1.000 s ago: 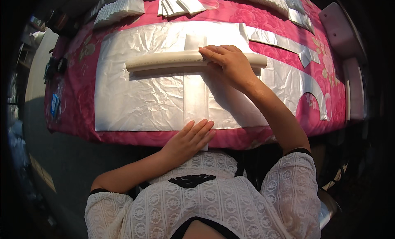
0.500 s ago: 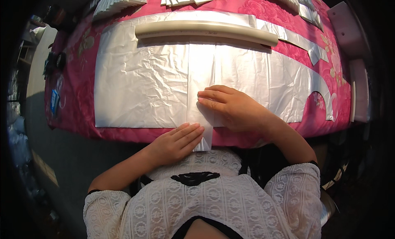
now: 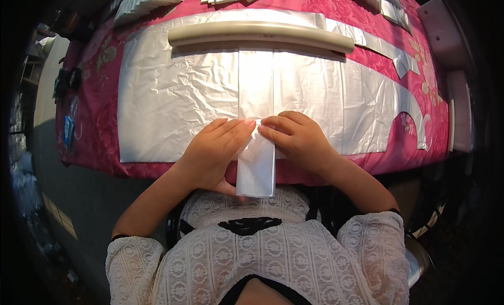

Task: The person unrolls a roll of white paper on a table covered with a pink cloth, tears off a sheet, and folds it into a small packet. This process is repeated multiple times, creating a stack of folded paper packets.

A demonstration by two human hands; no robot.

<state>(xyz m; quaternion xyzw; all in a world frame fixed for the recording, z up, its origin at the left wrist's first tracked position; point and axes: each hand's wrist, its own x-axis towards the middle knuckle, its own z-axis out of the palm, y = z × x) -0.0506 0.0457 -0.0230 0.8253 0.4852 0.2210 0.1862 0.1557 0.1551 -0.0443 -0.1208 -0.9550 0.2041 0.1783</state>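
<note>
One narrow clear plastic strip (image 3: pixel 255 147), laid down the middle of the silver sheet (image 3: pixel 173 105), its near end hanging over the table edge. My left hand (image 3: pixel 212 153) and right hand (image 3: pixel 296 140), both now on it, fingertips pinching the film; a second ago my right was up on the one cream tube (image 3: pixel 262 33), now left lying above. Pink floral tablecloth (image 3: pixel 94 121) beneath; folded stacks at the far edge, too blurred to count.

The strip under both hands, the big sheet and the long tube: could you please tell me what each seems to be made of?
The strip looks like thin, glossy plastic film, silvery-white and smooth; the left hand and right hand press on it. The sheet looks like the same film, crinkled and shiny. The tube seems rigid plastic, cream and matte, though cardboard cannot be excluded.
</note>
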